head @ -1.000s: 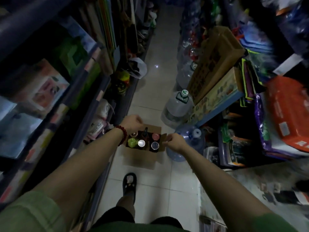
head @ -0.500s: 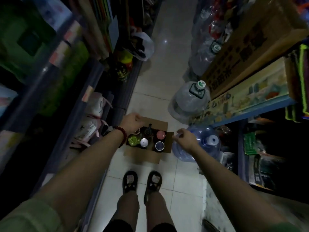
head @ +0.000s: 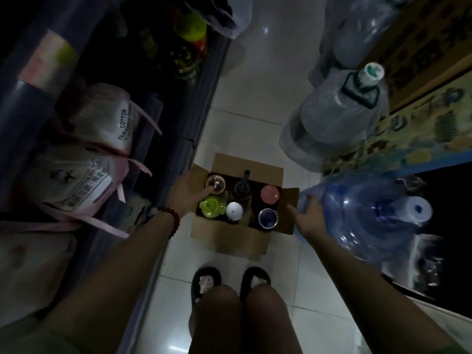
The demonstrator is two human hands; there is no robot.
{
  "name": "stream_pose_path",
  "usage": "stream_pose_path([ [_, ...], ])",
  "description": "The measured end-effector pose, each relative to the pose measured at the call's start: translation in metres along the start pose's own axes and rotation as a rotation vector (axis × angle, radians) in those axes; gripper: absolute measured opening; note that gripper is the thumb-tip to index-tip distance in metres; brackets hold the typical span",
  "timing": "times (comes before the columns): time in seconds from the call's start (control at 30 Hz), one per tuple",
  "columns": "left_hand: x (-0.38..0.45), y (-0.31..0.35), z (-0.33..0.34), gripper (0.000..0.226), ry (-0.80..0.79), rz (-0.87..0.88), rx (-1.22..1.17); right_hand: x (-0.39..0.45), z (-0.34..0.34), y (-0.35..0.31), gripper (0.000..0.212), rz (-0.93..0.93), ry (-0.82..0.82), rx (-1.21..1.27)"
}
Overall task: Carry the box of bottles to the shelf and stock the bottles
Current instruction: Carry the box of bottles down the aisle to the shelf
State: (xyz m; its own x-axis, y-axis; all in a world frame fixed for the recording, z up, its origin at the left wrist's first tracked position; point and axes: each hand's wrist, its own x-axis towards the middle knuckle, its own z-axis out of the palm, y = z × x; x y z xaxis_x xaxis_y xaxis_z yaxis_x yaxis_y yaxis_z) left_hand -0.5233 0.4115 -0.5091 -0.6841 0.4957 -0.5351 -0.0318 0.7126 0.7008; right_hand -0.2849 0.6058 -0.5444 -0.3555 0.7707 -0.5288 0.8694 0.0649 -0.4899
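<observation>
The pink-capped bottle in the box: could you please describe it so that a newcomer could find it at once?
Start at the open cardboard box on the white tiled floor, just ahead of the person's feet. The pink-capped bottle stands in its far right corner, directly behind the dark blue-capped one. Its flat, round pink top is the only pink one in the box.

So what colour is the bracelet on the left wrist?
Dark red beads, seen in the head view: the bracelet circles the wrist beside the box.
</observation>
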Motion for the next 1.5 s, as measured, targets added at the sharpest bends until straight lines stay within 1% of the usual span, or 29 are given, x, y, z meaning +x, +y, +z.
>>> stream_pose_path([
  [0.07,0.016,-0.02,0.008,0.054,0.006,-0.006,-0.022,0.021,0.022,0.02,0.072,0.035,0.057,0.107],
  [0.13,0.031,-0.038,0.017,0.072,0.011,-0.011,-0.039,0.04,0.041,0.041,0.082,0.088,0.084,0.215],
  [0.17,0.041,-0.048,0.023,0.082,0.023,-0.005,-0.027,0.047,0.048,0.049,0.088,0.1,0.114,0.261],
  [0.2,0.051,-0.058,0.026,0.088,0.033,0.0,-0.018,0.054,0.055,0.056,0.094,0.09,0.135,0.309],
  [0.23,0.051,-0.059,0.025,0.088,0.046,-0.008,-0.011,0.054,0.058,0.058,0.098,0.085,0.141,0.352],
  [0.27,0.057,-0.064,0.029,0.082,0.055,-0.024,-0.004,0.057,0.06,0.058,0.097,0.092,0.146,0.378],
  [0.33,0.066,-0.069,0.035,0.066,0.087,-0.045,0.021,0.061,0.06,0.052,0.085,0.096,0.142,0.389],
  [0.37,0.07,-0.072,0.037,0.063,0.101,-0.059,0.024,0.064,0.062,0.052,0.081,0.101,0.124,0.389],
  [0.4,0.077,-0.079,0.041,0.063,0.125,-0.079,0.022,0.067,0.066,0.055,0.081,0.106,0.127,0.396],
  [0.47,0.09,-0.091,0.049,0.068,0.151,-0.123,0.034,0.076,0.077,0.065,0.096,0.092,0.19,0.425],
  [0.5,0.096,-0.094,0.052,0.071,0.16,-0.129,0.047,0.08,0.081,0.068,0.1,0.101,0.205,0.443],
  [0.53,0.101,-0.099,0.055,0.074,0.169,-0.126,0.062,0.083,0.085,0.071,0.094,0.105,0.205,0.456],
  [0.6,0.109,-0.106,0.058,0.075,0.188,-0.113,0.113,0.086,0.09,0.073,0.073,0.127,0.212,0.429],
  [0.63,0.112,-0.108,0.059,0.074,0.186,-0.108,0.137,0.088,0.094,0.074,0.069,0.132,0.223,0.408],
  [0.73,0.119,-0.116,0.063,0.06,0.162,-0.097,0.132,0.097,0.104,0.08,0.064,0.102,0.252,0.349],
  [0.83,0.123,-0.125,0.069,0.05,0.12,-0.109,0.022,0.101,0.11,0.082,0.052,0.087,0.222,0.306],
  [0.9,0.124,-0.127,0.071,0.045,0.138,-0.113,0.028,0.102,0.113,0.081,0.053,0.07,0.242,0.27],
  [0.97,0.125,-0.127,0.072,0.045,0.179,-0.116,0.052,0.103,0.114,0.082,0.054,0.07,0.273,0.208],
  [1.0,0.126,-0.127,0.073,0.046,0.192,-0.121,0.055,0.104,0.115,0.081,0.051,0.076,0.28,0.166],
  [1.1,0.126,-0.123,0.076,0.045,0.219,-0.14,0.063,0.109,0.115,0.079,0.034,0.1,0.267,0.068],
  [1.13,0.127,-0.124,0.077,0.045,0.228,-0.142,0.053,0.111,0.114,0.078,0.033,0.104,0.273,0.063],
  [1.23,0.127,-0.121,0.078,0.044,0.249,-0.137,0.056,0.115,0.113,0.075,0.039,0.103,0.302,0.038],
  [1.33,0.128,-0.12,0.077,0.043,0.275,-0.131,0.06,0.115,0.108,0.07,0.042,0.088,0.313,0.061],
  [1.5,0.117,-0.109,0.068,0.045,0.288,-0.139,0.022,0.106,0.086,0.056,0.034,0.05,0.3,0.095],
])
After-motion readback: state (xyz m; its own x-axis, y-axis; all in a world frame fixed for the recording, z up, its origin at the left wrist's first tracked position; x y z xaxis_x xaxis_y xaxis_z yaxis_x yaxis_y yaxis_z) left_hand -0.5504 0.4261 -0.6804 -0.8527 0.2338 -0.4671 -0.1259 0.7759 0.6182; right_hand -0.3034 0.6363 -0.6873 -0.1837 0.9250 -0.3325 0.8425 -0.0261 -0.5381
